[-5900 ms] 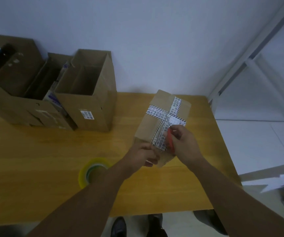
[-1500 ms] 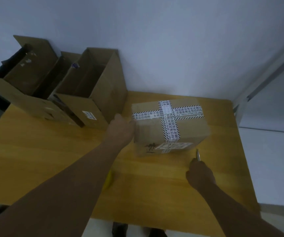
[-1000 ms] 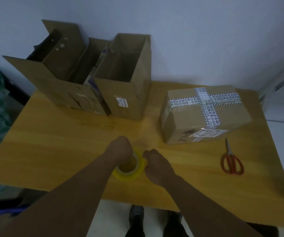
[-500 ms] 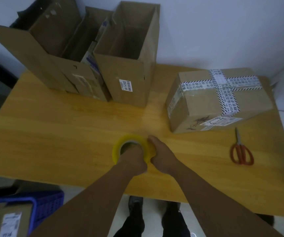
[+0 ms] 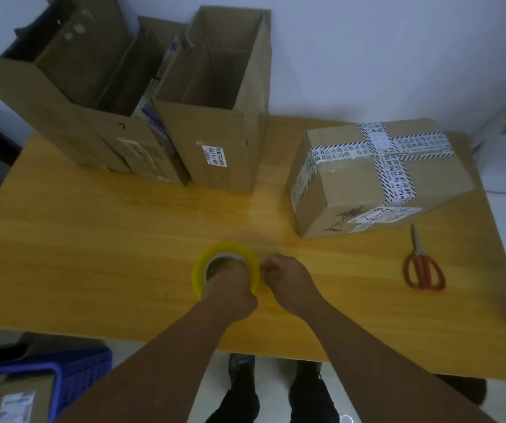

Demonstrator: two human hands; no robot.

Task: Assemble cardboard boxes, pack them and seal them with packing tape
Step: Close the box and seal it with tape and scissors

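A yellow tape roll [image 5: 215,254] stands tilted near the table's front edge. My left hand [image 5: 230,288] grips it, fingers through its core. My right hand [image 5: 285,276] is closed against the roll's right rim, fingertips pinched at the tape; whether it holds the tape end is unclear. A closed cardboard box [image 5: 376,178] crossed with black-and-white printed tape lies at the right back. Red-handled scissors [image 5: 422,267] lie flat in front of it, blades pointing away from me.
Two tall open cardboard boxes stand at the back: one with a barcode label [image 5: 227,117], a larger one [image 5: 71,96] holding flattened cardboard. The wooden table [image 5: 93,227] meets a white wall. A blue crate [image 5: 71,380] sits on the floor at lower left.
The taped box was set down at the right and the scissors laid beside it. Both hands came to the tape roll, and my left hand lifted it onto its edge.
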